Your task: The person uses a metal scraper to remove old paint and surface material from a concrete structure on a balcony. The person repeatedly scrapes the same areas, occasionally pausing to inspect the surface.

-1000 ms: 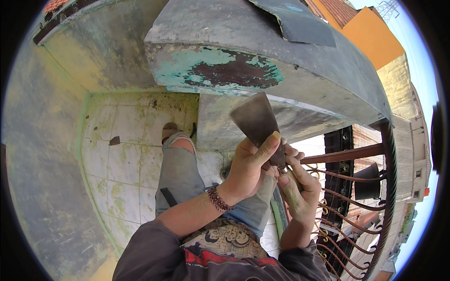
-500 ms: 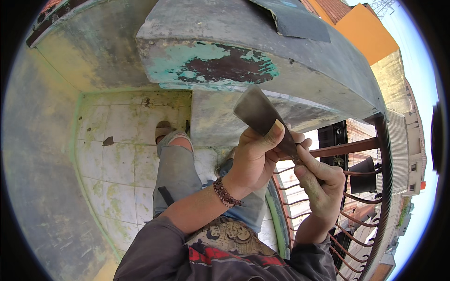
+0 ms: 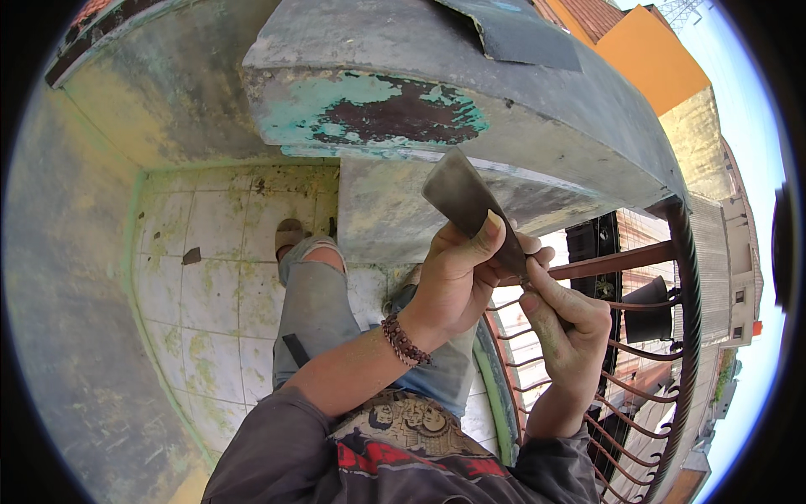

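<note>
Closest to the camera, bottom middle of the frame, there's a grey sleeve [image 3: 277, 445] and a printed shirt [image 3: 403, 437], with a beaded bracelet [image 3: 406, 340] on the wrist just above. Centre of the frame is where it's all happening: the left hand [image 3: 453, 281] is wrapped around the lower part of a scraper [image 3: 467, 204], thumb pressed flat along the edge of the blade, fingers curled snug behind it. The right hand [image 3: 567, 323] sits just below and to the right, fingers closed in a fist around what looks like the handle end, though the handle itself is mostly hidden so I can't say much about it. The blade sticks up toward the middle of the picture, a flat dull grey metal sheet, wider at the top. My guess is it's light, stiff with a bit of spring, and the wide edge is thin enough to nick you, so holding low near the handle like this seems smart. Left of the hands there's a knee in faded jeans [image 3: 315, 307] over a grimy tiled floor [image 3: 201, 277]. Right side has a curly rust-red railing [image 3: 638, 353]. Further up, a concrete ledge [image 3: 520, 109] with peeling green paint [image 3: 369, 109] fills the top.
</note>
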Tool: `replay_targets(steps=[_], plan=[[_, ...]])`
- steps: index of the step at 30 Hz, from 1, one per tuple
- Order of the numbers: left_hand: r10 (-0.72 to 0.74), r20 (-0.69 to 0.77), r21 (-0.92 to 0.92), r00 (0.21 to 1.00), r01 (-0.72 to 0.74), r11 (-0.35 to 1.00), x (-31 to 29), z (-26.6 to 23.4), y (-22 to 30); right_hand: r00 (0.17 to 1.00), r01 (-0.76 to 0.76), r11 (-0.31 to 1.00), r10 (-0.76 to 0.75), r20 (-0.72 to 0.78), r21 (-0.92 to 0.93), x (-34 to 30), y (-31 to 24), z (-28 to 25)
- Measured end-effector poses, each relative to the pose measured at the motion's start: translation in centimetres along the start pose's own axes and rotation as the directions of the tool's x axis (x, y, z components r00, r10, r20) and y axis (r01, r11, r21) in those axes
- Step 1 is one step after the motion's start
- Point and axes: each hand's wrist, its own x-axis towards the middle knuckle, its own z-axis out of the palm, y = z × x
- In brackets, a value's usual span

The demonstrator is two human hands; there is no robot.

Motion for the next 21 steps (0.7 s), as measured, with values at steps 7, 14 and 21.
replay_targets(steps=[7,14,21], plan=[[0.033,0.006,0.003,0.999,-0.033,0.999,-0.1,-0.3,0.0,0.999,-0.029,0.999,0.028,0.017,0.027,0.4,-0.2,0.6],[0.053,0.025,0.040,0.998,-0.053,0.998,-0.3,-0.7,0.4,0.995,-0.098,0.991,0.094,0.043,0.096,0.5,-0.5,0.7],[0.104,-0.010,0.009,0.995,-0.104,0.995,-0.7,-0.9,0.8,0.991,-0.113,0.987,0.105,0.079,0.116,0.9,-0.5,1.4]])
